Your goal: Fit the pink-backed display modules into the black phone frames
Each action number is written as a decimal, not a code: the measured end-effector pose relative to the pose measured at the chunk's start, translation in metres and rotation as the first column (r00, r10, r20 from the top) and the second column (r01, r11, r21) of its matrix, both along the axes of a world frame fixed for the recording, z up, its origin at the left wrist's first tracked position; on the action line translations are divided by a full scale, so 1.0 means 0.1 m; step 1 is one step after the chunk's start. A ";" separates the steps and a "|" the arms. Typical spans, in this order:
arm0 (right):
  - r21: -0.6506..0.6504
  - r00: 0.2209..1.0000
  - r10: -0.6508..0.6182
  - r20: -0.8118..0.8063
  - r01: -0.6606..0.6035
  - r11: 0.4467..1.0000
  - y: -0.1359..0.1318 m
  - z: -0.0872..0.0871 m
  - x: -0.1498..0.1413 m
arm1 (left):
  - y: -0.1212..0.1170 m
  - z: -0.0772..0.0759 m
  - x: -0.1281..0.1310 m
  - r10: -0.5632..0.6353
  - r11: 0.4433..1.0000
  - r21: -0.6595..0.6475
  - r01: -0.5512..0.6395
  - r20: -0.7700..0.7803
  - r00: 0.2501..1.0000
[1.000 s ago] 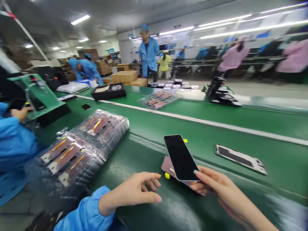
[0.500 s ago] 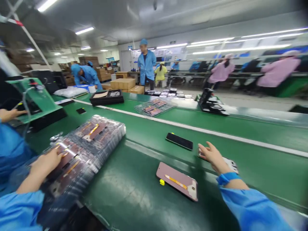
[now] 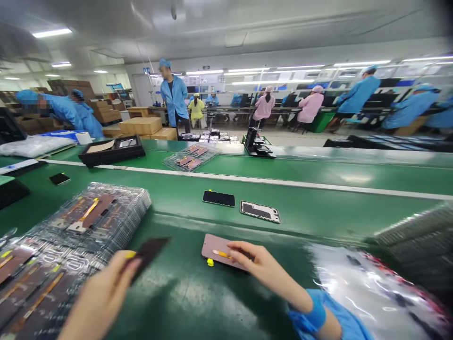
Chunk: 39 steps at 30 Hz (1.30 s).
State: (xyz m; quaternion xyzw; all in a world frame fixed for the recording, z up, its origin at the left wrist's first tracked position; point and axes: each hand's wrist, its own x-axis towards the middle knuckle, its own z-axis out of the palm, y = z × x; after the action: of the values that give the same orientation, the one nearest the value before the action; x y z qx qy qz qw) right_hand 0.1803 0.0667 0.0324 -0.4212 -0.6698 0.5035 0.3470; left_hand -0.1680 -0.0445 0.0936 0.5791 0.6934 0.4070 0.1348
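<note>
Beside clear ribbed plastic trays (image 3: 139, 212) at eight o'clock, pinches a thin, dark, motion-blurred slab (image 3: 150, 255) between thumb and fingers of the bare left hand (image 3: 101, 288), raised above the glossy green workbench (image 3: 184, 307). At six o'clock, features a black-faced, rounded rectangular unit (image 3: 218, 199) lying flat, and nearer, a rosy-brown rectangular panel (image 3: 214, 244), also flat on the bench, with a bright yellow tab (image 3: 210, 262) and slim orange strip (image 3: 220, 254). At five o'clock, arches the bare right hand (image 3: 260, 264) over that panel's right end with fingers curved and apart; cannot tell whether gripping or merely touching. Farther off, toward half past four, includes a white-edged, dark-centred frame (image 3: 260, 211). Appears to be handling two pieces at once, one aloft, one benched. Calls next for a steady pinch on the slab and a light touch near the strip.
</note>
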 end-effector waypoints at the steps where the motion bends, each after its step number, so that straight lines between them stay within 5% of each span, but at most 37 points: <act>1: 0.008 0.999 0.032 -0.037 -0.032 0.999 -0.10 0.04 -0.06 | 0.08 -0.06 0.31 -0.134 0.985 -0.097 0.144 0.105 0.985; 4: 0.110 0.993 0.059 -0.099 -0.048 0.993 -0.25 0.12 -0.13 | 0.25 -0.26 0.98 -0.355 0.825 -0.240 0.511 0.484 0.800; 6: 0.303 0.999 -0.027 -0.038 0.037 0.952 -0.27 0.13 -0.11 | 0.30 -0.37 1.22 -0.384 0.761 -0.202 0.617 0.625 0.679; 8: 0.501 0.988 -0.155 0.012 0.128 0.856 -0.26 0.11 -0.06 | 0.32 -0.48 1.34 -0.379 0.760 -0.146 0.634 0.693 0.613; 11: 0.776 0.951 -0.307 0.011 0.186 0.603 -0.34 0.07 -0.06 | 0.37 -0.60 1.43 -0.331 0.801 -0.098 0.590 0.750 0.573; 14: 0.948 0.949 -0.310 0.065 0.038 0.315 -0.49 0.10 -0.16 | 0.46 -0.68 1.47 -0.295 0.837 -0.065 0.543 0.783 0.548; 15: 0.953 0.958 -0.276 0.079 0.009 0.303 -0.54 0.12 -0.20 | 0.48 -0.70 1.48 -0.295 0.842 -0.056 0.536 0.785 0.544; 16: 0.934 0.969 -0.236 0.071 0.019 0.357 -0.57 0.14 -0.24 | 0.50 -0.71 1.48 -0.301 0.838 -0.051 0.543 0.786 0.539; 19: 0.787 0.970 -0.242 -0.031 0.173 0.593 -0.53 0.15 -0.27 | 0.49 -0.70 1.49 -0.331 0.788 -0.069 0.611 0.789 0.517; 21: 0.660 0.953 -0.297 -0.060 0.261 0.704 -0.42 0.13 -0.25 | 0.44 -0.69 1.49 -0.331 0.743 -0.110 0.660 0.796 0.506; 25: 0.562 0.971 -0.240 0.010 0.193 0.805 -0.24 0.13 -0.16 | 0.34 -0.69 1.47 -0.292 0.698 -0.217 0.682 0.784 0.549; 27: 0.717 0.965 -0.249 0.079 0.118 0.687 -0.26 0.17 -0.16 | 0.33 -0.71 1.47 -0.302 0.705 -0.221 0.674 0.766 0.567; 30: 0.958 0.919 -0.355 0.171 -0.071 0.278 -0.40 0.21 -0.21 | 0.36 -0.75 1.49 -0.338 0.739 -0.152 0.657 0.760 0.556; 32: 0.967 0.896 -0.365 0.255 -0.231 0.109 -0.52 0.20 -0.26 | 0.40 -0.75 1.51 -0.321 0.765 -0.110 0.635 0.789 0.524; 35: 0.953 0.887 -0.349 0.302 -0.294 0.078 -0.64 0.17 -0.31 | 0.44 -0.72 1.52 -0.230 0.760 -0.069 0.647 0.902 0.366; 39: 0.952 0.892 -0.340 0.298 -0.252 0.174 -0.64 0.10 -0.34 | 0.50 -0.66 1.48 0.062 0.677 -0.119 0.726 0.992 0.106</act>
State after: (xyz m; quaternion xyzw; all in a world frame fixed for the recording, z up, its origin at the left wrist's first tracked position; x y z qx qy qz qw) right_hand 0.1463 0.0030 0.0424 -0.2211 -0.8799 -0.1695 0.3850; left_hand -0.0200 0.0053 0.0276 0.2650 0.3687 0.3806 0.8056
